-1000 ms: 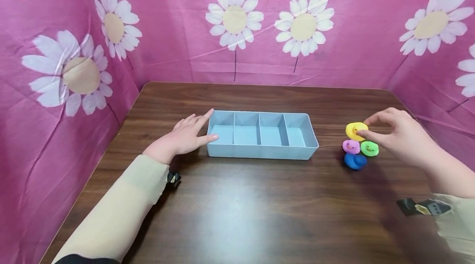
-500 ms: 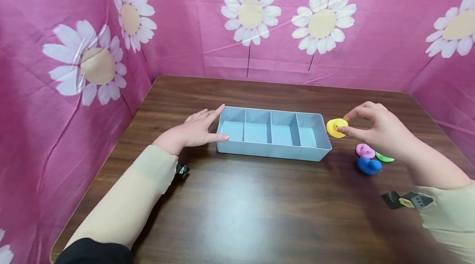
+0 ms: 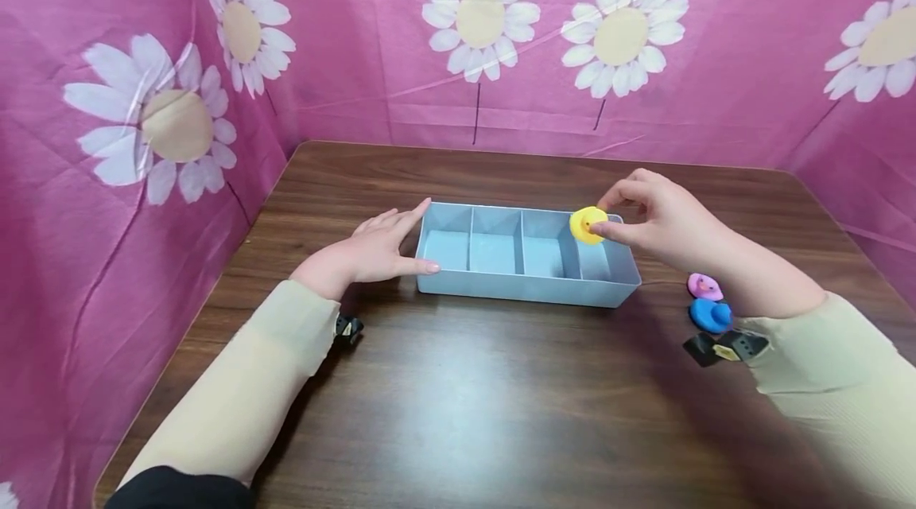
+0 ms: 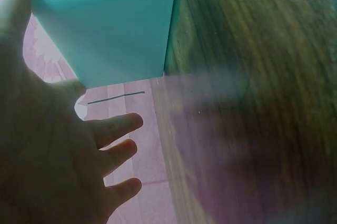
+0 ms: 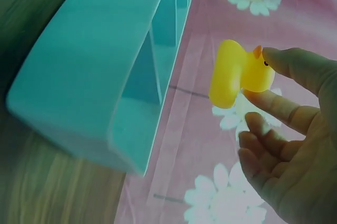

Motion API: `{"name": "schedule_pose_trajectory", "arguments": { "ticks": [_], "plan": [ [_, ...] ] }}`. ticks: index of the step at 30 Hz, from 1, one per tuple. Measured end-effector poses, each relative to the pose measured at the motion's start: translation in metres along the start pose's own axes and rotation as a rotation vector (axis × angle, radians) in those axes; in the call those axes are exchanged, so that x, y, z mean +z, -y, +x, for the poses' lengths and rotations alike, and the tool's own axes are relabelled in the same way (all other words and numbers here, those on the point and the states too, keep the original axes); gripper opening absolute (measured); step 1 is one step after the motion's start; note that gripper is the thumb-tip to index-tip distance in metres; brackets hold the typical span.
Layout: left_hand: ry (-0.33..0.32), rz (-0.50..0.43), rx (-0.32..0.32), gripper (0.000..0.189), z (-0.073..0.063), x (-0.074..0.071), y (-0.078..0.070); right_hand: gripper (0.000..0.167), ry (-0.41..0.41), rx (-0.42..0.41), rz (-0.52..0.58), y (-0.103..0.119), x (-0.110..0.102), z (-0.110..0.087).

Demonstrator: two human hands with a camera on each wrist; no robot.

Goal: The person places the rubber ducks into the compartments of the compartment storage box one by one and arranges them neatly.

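Observation:
A pale blue box with a row of open compartments stands on the table. My left hand touches its left end, thumb and index finger spread straight over the two corners; in the left wrist view the other fingers stick out clear of the box wall. Between thumb and fingertips, my right hand pinches a yellow rubber duck by the head. In the head view it is over the box's right part, near the last divider. The right wrist view has the duck apart from the box.
A pink duck and a blue duck lie on the wooden table beside the right forearm. The green duck seen earlier is hidden behind that arm. Pink cloth printed with daisies surrounds the table.
My right hand has carried the yellow duck from beside the other ducks leftward to above the box. My left hand stays at the box's left end. The head view has shifted slightly.

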State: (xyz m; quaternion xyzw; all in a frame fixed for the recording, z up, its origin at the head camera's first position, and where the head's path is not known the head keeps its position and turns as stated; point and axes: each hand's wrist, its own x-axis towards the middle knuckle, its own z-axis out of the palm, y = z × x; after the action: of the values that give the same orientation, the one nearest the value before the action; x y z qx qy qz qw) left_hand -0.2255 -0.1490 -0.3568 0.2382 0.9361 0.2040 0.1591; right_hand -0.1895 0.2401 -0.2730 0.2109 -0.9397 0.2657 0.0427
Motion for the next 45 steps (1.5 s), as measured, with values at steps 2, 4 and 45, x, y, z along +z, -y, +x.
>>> {"name": "schedule_pose_trajectory", "arguments": {
  "ticks": [2,4,45],
  "plan": [
    [0.000,-0.003,0.000,0.105,0.000,0.000,-0.001,0.019,0.002,-0.001,0.020,0.005,0.003,0.006],
    [0.000,-0.003,-0.002,0.105,0.001,0.000,-0.002,0.020,0.005,-0.021,0.034,0.009,0.006,0.012],
    [-0.026,-0.001,-0.040,0.104,0.001,0.002,0.000,0.025,0.149,0.111,0.362,0.061,0.116,0.092]
  ]
}}
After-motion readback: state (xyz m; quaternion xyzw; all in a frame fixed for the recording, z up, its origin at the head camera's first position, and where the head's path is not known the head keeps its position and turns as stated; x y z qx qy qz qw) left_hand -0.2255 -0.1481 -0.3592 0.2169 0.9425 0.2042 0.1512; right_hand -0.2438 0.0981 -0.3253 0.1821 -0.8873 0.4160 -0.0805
